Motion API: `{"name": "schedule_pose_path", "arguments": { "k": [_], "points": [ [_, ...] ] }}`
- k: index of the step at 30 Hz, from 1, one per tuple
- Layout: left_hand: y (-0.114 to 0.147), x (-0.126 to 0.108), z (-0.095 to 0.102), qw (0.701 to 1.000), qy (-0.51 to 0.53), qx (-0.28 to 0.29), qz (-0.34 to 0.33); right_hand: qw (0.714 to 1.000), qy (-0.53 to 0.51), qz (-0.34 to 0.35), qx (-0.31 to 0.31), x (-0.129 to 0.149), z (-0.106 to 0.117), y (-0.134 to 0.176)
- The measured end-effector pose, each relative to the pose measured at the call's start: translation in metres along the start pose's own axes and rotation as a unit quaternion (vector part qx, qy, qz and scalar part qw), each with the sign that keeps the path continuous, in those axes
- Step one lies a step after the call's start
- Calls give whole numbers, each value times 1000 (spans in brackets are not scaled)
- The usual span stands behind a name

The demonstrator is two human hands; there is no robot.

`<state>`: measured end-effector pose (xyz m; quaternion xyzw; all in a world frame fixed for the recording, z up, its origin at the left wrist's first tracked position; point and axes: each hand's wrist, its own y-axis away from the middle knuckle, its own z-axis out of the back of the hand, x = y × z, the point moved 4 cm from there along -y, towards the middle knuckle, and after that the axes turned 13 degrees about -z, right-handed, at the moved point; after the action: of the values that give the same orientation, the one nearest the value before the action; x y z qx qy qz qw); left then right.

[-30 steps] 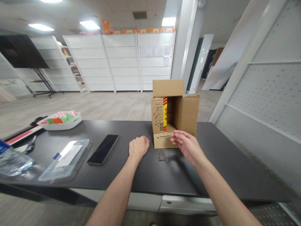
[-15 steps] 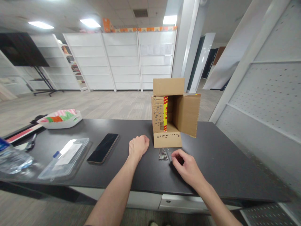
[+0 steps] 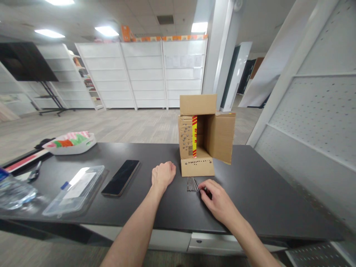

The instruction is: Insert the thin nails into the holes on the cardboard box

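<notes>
A grey, streaked floor [image 3: 139, 126] runs to a row of tall white cabinets [image 3: 141, 74] along the far side, with papers [image 3: 179, 61] on the right one and orange boxes [image 3: 126, 33] on top. Left of them stands an open shelf [image 3: 86, 81] with small items, too small to tell. At far left, a black screen [image 3: 25, 61] sits on a wheeled stand [image 3: 51, 94]. A pale pillar [image 3: 213, 55] rises right of the cabinets. Bright lights [image 3: 107, 31] and a dark vent [image 3: 165, 19] are set in the ceiling [image 3: 144, 11]. On the right, a white perforated panel [image 3: 325, 100] flanks the black bench [image 3: 264, 193], which has a white drawer [image 3: 222, 243] at its near side.
</notes>
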<state>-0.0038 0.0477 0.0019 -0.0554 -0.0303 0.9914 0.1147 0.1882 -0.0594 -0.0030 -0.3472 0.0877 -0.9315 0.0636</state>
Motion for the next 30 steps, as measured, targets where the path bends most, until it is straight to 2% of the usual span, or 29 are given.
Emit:
{"name": "schedule_pose_path", "arguments": {
  "k": [7, 18, 30],
  "points": [
    [0, 0, -1, 1000, -2, -3, 2, 1000, -4, -2, -16, -2, -1, 0],
    [2, -2, 5, 1000, -5, 1, 9, 1000, 13, 4, 0, 4, 1, 0],
    [0, 0, 0, 1000, 1, -5, 3, 1000, 14, 14, -1, 1, 1, 1]
  ]
}}
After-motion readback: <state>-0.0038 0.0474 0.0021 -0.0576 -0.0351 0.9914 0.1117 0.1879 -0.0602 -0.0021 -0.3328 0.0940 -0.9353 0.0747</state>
